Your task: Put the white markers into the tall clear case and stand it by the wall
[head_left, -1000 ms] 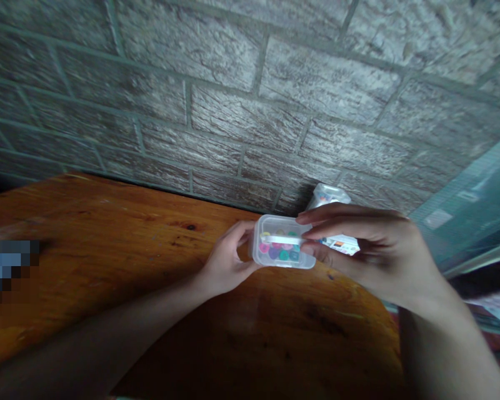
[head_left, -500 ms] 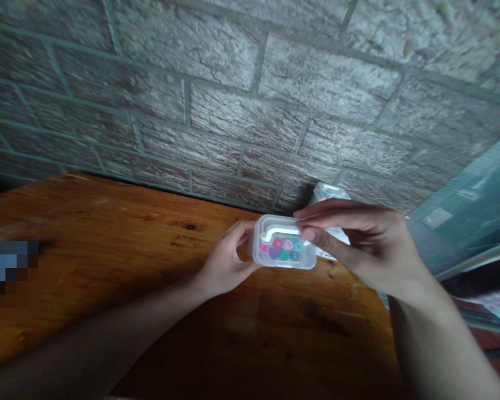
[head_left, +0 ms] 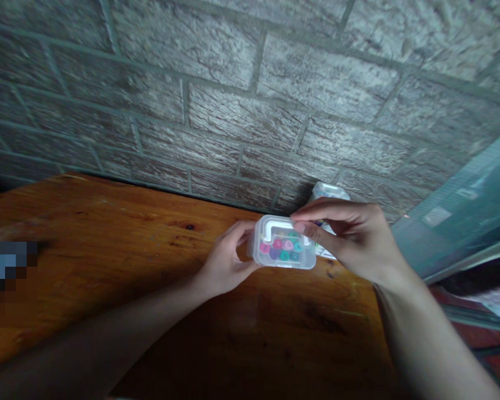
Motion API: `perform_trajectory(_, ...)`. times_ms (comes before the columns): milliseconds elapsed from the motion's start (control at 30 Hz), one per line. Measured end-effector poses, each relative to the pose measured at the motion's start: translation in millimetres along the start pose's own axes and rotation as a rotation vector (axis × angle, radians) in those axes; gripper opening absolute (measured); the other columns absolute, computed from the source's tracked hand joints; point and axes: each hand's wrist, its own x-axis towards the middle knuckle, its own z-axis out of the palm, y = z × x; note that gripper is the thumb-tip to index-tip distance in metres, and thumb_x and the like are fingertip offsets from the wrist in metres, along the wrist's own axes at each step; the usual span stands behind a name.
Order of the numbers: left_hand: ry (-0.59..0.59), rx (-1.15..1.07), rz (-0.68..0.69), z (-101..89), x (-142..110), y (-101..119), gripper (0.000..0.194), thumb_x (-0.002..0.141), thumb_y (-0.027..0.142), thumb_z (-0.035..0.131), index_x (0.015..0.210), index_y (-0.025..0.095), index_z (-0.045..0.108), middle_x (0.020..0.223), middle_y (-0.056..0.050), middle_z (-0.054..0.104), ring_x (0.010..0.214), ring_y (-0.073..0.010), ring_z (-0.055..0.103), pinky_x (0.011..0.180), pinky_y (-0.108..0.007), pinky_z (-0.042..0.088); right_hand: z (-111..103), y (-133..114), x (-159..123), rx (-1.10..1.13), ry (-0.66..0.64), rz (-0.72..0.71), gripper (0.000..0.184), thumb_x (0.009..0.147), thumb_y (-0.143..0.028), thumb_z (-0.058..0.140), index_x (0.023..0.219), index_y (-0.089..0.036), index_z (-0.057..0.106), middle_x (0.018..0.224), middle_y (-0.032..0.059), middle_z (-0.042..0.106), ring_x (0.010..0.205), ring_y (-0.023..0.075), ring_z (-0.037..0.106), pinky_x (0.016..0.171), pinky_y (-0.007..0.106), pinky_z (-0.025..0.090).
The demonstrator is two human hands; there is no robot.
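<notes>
A small clear plastic box [head_left: 284, 261] holds several coloured beads, pink, purple, green and teal. It sits just above a brown wooden table [head_left: 108, 233]. My left hand [head_left: 225, 261] grips the box's left end with curled fingers. My right hand [head_left: 350, 239] pinches the white handle [head_left: 275, 226] at the box's far edge between thumb and forefinger.
A second clear container [head_left: 329, 191] stands behind my right hand against the grey brick wall [head_left: 233, 100]. A teal panel [head_left: 462, 205] leans at the right. A blurred blue patch [head_left: 4, 266] lies at the table's left edge.
The white handle has swung from across the middle of the lid up to the box's far edge. My right hand has drawn back and up with it.
</notes>
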Motion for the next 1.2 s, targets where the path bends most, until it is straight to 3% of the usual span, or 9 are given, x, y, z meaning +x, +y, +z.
perform_trajectory(233, -0.028, -0.024, -0.074, -0.2, -0.6, 5.4, 0.055, 0.078, 0.030, 0.095, 0.123, 0.019, 0.065, 0.127, -0.013, 0.077, 0.120, -0.0316, 0.074, 0.108, -0.048, 0.057, 6.7, 5.8, 1.6, 0.060, 0.117, 0.129, 0.013, 0.090, -0.030, 0.087, 0.098, -0.021, 0.087, 0.086, 0.0046, 0.084, 0.070, 0.0163, 0.072, 0.062, 0.027, 0.054)
perform_trajectory(367, -0.055, -0.124, -0.158, 0.2, -0.5, 8.7, 0.063, 0.076, 0.033, 0.097, 0.129, 0.019, 0.065, 0.131, -0.015, 0.077, 0.120, -0.0320, 0.074, 0.106, -0.047, 0.058, 8.6, 16.5, 6.0, 0.157, 0.175, 0.264, 0.039, 0.092, -0.052, 0.084, 0.115, -0.020, 0.083, 0.088, 0.0039, 0.082, 0.071, 0.0157, 0.071, 0.062, 0.026, 0.056)
perform_trajectory(500, -0.057, -0.223, -0.243, 0.9, 2.1, 11.5, 0.060, 0.076, 0.034, 0.097, 0.126, 0.018, 0.068, 0.120, -0.012, 0.081, 0.108, -0.0279, 0.078, 0.094, -0.041, 0.061, 9.6, 33.7, 2.6, 0.323, 0.170, 0.404, 0.060, 0.090, -0.064, 0.080, 0.132, -0.021, 0.075, 0.094, 0.0027, 0.080, 0.080, 0.0185, 0.075, 0.072, 0.030, 0.063)
perform_trajectory(600, -0.042, -0.285, -0.294, 0.8, 5.5, 12.3, 0.058, 0.074, 0.036, 0.098, 0.122, 0.018, 0.070, 0.113, -0.010, 0.082, 0.099, -0.0249, 0.079, 0.086, -0.036, 0.062, 16.1, 46.4, -11.8, 0.492, 0.126, 0.459, 0.059, 0.095, -0.064, 0.075, 0.138, -0.025, 0.070, 0.112, 0.0053, 0.082, 0.097, 0.0208, 0.078, 0.090, 0.035, 0.064)
perform_trajectory(700, -0.011, -0.290, -0.316, 0.1, 8.9, 12.9, 0.054, 0.075, 0.038, 0.096, 0.118, 0.017, 0.073, 0.110, -0.010, 0.083, 0.096, -0.0239, 0.078, 0.084, -0.035, 0.061, 30.8, 55.1, -32.9, 0.576, 0.013, 0.501, 0.058, 0.095, -0.059, 0.077, 0.140, -0.024, 0.066, 0.121, 0.0085, 0.082, 0.104, 0.0220, 0.079, 0.096, 0.036, 0.063)
perform_trajectory(800, 0.002, -0.280, -0.344, 0.4, 10.5, 14.1, 0.050, 0.075, 0.039, 0.095, 0.113, 0.015, 0.075, 0.109, -0.011, 0.084, 0.095, -0.0241, 0.078, 0.084, -0.035, 0.061, 51.3, 58.5, -50.5, 0.674, -0.007, 0.522, 0.062, 0.086, -0.054, 0.088, 0.136, -0.025, 0.067, 0.120, 0.0079, 0.083, 0.104, 0.0226, 0.080, 0.093, 0.036, 0.064)
perform_trajectory(933, 0.004, -0.324, -0.393, 3.0, 10.4, 15.8, 0.046, 0.076, 0.043, 0.094, 0.108, 0.014, 0.078, 0.105, -0.011, 0.084, 0.090, -0.0226, 0.078, 0.083, -0.033, 0.061, 73.6, 58.0, -59.1, 0.742, 0.033, 0.543, 0.052, 0.084, -0.044, 0.092, 0.127, -0.025, 0.072, 0.122, 0.0078, 0.084, 0.103, 0.0235, 0.082, 0.092, 0.038, 0.066)
perform_trajectory(1100, -0.092, -0.369, -0.551, 1.8, 13.5, 18.5, 0.051, 0.085, 0.059, 0.083, 0.111, 0.014, 0.080, 0.105, -0.011, 0.084, 0.088, -0.0223, 0.077, 0.076, -0.032, 0.062, 77.5, 59.6, -59.1, 0.767, 0.112, 0.619, 0.042, 0.086, -0.046, 0.089, 0.117, -0.021, 0.077, 0.110, 0.0087, 0.087, 0.087, 0.0233, 0.084, 0.072, 0.031, 0.067)
perform_trajectory(1200, -0.132, -0.371, -0.627, -0.6, 16.6, 19.0, 0.055, 0.086, 0.065, 0.079, 0.112, 0.017, 0.081, 0.103, -0.011, 0.084, 0.084, -0.0226, 0.077, 0.067, -0.030, 0.062, 73.9, 60.4, -57.4, 0.800, 0.132, 0.680, 0.043, 0.090, -0.051, 0.085, 0.116, -0.018, 0.080, 0.108, 0.0114, 0.087, 0.088, 0.0256, 0.085, 0.073, 0.032, 0.068)
